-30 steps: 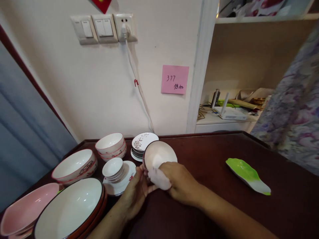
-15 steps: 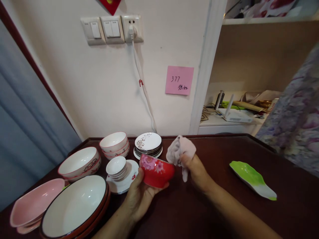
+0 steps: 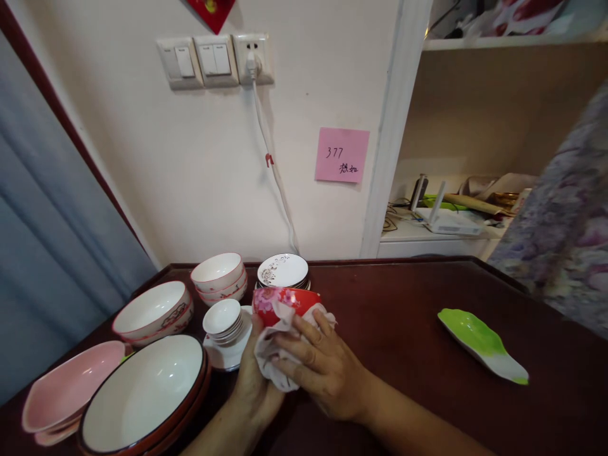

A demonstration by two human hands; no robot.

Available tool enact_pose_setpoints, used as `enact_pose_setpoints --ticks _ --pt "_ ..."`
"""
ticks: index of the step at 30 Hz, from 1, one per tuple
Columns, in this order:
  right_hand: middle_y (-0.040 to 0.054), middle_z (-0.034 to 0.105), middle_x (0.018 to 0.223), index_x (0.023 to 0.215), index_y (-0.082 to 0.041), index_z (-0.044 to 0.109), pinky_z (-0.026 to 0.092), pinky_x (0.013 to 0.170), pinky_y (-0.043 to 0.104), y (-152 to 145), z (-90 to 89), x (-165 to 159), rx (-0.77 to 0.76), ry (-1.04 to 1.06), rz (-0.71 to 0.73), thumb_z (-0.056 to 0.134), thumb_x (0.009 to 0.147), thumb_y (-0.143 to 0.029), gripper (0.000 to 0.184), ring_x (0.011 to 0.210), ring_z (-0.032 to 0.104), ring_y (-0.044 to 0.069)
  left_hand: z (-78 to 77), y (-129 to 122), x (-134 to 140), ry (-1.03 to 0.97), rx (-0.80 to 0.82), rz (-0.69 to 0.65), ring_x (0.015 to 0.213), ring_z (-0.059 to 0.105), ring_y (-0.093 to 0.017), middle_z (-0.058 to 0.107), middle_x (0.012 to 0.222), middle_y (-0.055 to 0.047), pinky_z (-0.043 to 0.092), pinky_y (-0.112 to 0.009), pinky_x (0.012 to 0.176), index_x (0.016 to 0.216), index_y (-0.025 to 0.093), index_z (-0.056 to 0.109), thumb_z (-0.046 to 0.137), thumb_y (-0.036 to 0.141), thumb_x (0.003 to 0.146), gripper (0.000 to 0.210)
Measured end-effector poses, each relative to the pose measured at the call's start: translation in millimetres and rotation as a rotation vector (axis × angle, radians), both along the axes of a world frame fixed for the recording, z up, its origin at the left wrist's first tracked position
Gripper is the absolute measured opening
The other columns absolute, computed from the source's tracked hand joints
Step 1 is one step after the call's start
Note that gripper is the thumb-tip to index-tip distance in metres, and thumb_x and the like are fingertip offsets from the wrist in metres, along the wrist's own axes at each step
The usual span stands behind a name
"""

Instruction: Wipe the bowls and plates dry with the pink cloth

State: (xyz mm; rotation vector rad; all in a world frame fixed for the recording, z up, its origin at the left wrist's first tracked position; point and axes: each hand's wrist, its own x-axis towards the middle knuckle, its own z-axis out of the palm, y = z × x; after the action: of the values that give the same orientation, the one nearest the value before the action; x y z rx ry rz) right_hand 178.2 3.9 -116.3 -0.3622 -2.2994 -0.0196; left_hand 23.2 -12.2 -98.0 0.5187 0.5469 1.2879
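Observation:
A red bowl with pink flowers is held up over the table, its near side partly covered by a pale cloth. My left hand grips the bowl from the left and below; most of its fingers are hidden behind bowl and cloth. Against the bowl's near side, my right hand presses the cloth with its fingers over it. Just left of the bowl are small white dishes stacked on white plates. Behind it stands a stack of patterned plates.
At the left stand large brown-rimmed bowls, pink dishes and white bowls with red rims. A green leaf-shaped dish lies on the dark table at the right. The wall rises behind.
My right hand has brought the cloth down and left from beside the bowl onto its near outer side. The bowl has shifted slightly left and up in my left hand.

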Motion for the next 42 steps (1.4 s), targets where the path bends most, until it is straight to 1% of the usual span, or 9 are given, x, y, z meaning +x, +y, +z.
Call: enact_pose_setpoints --ticks 5,8,13,18,23,29,33,38,42 --pt "0.002 0.006 0.161 0.152 -0.034 0.012 0.015 0.117 0.052 -4 -9.4 -10 -0.553 0.476 -0.063 0.042 0.096 -0.022 0.065 0.147 0.007 0.026 17.9 4 -1 -0.192 0.119 0.203 0.11 0.064 -0.022 0.073 0.117 -0.003 0.05 -0.033 0.095 0.127 0.03 0.058 0.055 0.055 0.083 0.051" --pt "0.0086 0.03 0.154 0.151 -0.029 0.016 0.028 0.114 0.049 -11 3.8 -17 -0.949 0.764 0.111 0.044 0.096 -0.04 0.063 0.14 0.031 0.028 14.8 3 -1 -0.165 0.162 0.175 0.113 0.062 -0.024 0.071 0.12 -0.002 0.047 -0.036 0.099 0.131 0.033 0.054 0.066 0.054 0.075 0.06" --pt "0.0115 0.059 0.123 0.142 -0.025 0.035 0.057 0.07 0.038 -2 35.9 -6 -1.364 0.921 0.353 0.04 0.094 -0.049 0.054 0.085 0.066 0.023 3.2 2 -2 0.042 0.182 0.093 0.117 0.058 -0.027 0.068 0.122 -0.005 0.046 -0.036 0.099 0.133 0.03 0.052 0.076 0.048 0.067 0.072" --pt "0.0108 0.053 0.131 0.136 -0.025 0.039 0.05 0.092 0.044 10 31.2 8 -1.111 1.018 0.081 0.065 0.08 -0.045 0.064 0.108 0.057 0.027 14.0 4 0 0.251 0.147 0.308 0.11 0.058 -0.021 0.061 0.127 -0.003 0.05 -0.038 0.092 0.131 0.036 0.049 0.069 0.034 0.08 0.055" --pt "0.0109 0.033 0.149 0.132 -0.026 0.039 0.025 0.113 0.052 2 5.8 -1 -0.778 0.901 -0.174 0.073 0.075 -0.042 0.068 0.136 0.034 0.03 16.5 -2 6 0.1 0.017 0.003 0.109 0.061 -0.029 0.063 0.126 -0.012 0.05 -0.049 0.091 0.125 0.025 0.056 0.05 0.054 0.087 0.049" --pt "0.0098 0.053 0.137 0.133 -0.024 0.046 0.042 0.1 0.047 5 10.5 -10 -1.209 1.114 0.058 0.034 0.096 -0.05 0.047 0.123 0.05 0.027 12.8 0 -1 0.219 -0.086 0.122 0.109 0.063 -0.029 0.068 0.121 -0.011 0.053 -0.048 0.088 0.132 0.022 0.05 0.06 0.03 0.084 0.05" --pt "0.0091 0.066 0.119 0.119 -0.019 0.063 0.045 0.094 0.042 17 28.5 9 -1.393 1.056 0.18 0.05 0.09 -0.047 0.043 0.113 0.056 0.029 7.3 2 -10 0.217 -0.146 0.027 0.103 0.066 -0.032 0.074 0.106 -0.013 0.054 -0.047 0.084 0.127 0.014 0.057 0.057 0.028 0.08 0.049" --pt "0.0074 0.073 0.091 0.099 -0.016 0.073 0.047 0.084 0.039 15 44.6 26 -1.602 0.691 0.319 0.06 0.083 -0.044 0.035 0.087 0.065 0.024 -6.3 -13 -8 0.205 -0.186 -0.351 0.084 0.07 -0.035 0.076 0.075 -0.015 0.054 -0.042 0.071 0.103 0.01 0.072 0.061 0.042 0.07 0.048" --pt "0.0063 0.071 0.086 0.086 -0.014 0.075 0.045 0.087 0.036 15 44.0 23 -1.562 0.548 0.376 0.062 0.079 -0.042 0.032 0.085 0.063 0.022 -10.1 -21 4 0.301 -0.099 -0.262 0.078 0.07 -0.033 0.076 0.081 -0.011 0.052 -0.04 0.065 0.115 0.02 0.068 0.065 0.035 0.069 0.049"
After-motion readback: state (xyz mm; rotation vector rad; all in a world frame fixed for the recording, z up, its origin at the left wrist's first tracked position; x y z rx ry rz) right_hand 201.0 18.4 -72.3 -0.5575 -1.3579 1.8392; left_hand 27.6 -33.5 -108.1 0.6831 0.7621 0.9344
